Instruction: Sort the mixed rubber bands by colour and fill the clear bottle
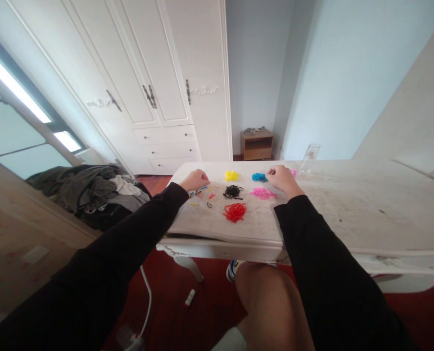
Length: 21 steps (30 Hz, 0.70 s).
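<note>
Small rubber bands lie on the white table in piles sorted by colour: a yellow pile [231, 175], a blue pile [258, 177], a black pile [233, 191], a pink pile [263, 193] and a red pile [235, 212]. My left hand [196, 180] is at the table's left end, its fingers pinched together, above a few loose mixed-colour bands [211, 196]. Just right of the blue pile, my right hand [282, 179] has its fingers closed, the tips beside the blue bands. Whatever either hand holds is too small to see.
A clear glass bottle [311, 158] stands at the back of the table [348, 209], with something pink [293, 172] beside it. Dark clothes [92, 190] are heaped on the left. Behind are a white wardrobe [173, 63] and a small wooden cabinet [257, 146].
</note>
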Each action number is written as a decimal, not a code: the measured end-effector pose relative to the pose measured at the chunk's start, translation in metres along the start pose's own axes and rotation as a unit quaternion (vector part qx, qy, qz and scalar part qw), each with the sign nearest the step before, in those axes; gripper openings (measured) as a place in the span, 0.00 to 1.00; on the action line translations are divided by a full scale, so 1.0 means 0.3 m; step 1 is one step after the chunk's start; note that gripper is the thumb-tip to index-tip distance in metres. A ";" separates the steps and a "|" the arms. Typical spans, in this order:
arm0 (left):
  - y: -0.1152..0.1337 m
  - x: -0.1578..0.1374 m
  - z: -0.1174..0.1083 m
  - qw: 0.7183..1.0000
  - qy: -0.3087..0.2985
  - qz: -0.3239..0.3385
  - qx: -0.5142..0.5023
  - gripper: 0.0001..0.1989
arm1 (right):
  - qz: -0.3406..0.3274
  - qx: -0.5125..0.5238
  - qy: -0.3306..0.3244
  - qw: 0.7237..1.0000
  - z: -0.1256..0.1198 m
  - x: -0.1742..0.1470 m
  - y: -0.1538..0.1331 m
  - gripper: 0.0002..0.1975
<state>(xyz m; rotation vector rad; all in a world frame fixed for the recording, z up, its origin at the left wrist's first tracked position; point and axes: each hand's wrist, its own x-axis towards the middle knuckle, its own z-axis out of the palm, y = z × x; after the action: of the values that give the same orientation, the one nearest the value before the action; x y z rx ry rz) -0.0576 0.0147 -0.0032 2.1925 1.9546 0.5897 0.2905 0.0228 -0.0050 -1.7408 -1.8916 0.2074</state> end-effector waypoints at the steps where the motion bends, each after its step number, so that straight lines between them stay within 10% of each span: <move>1: 0.000 0.004 0.002 1.000 -0.003 -0.002 0.002 0.04 | 0.000 0.000 -0.001 1.000 0.000 0.000 0.000 0.08; 21: 0.064 -0.029 -0.022 0.990 -0.094 0.101 -0.013 0.16 | -0.009 0.000 0.004 1.000 0.005 0.004 0.008 0.09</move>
<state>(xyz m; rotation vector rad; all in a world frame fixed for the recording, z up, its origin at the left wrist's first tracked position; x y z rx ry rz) -0.0432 0.0024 0.0081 2.3524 1.6366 0.4120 0.2917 0.0245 -0.0070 -1.7212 -1.9021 0.1922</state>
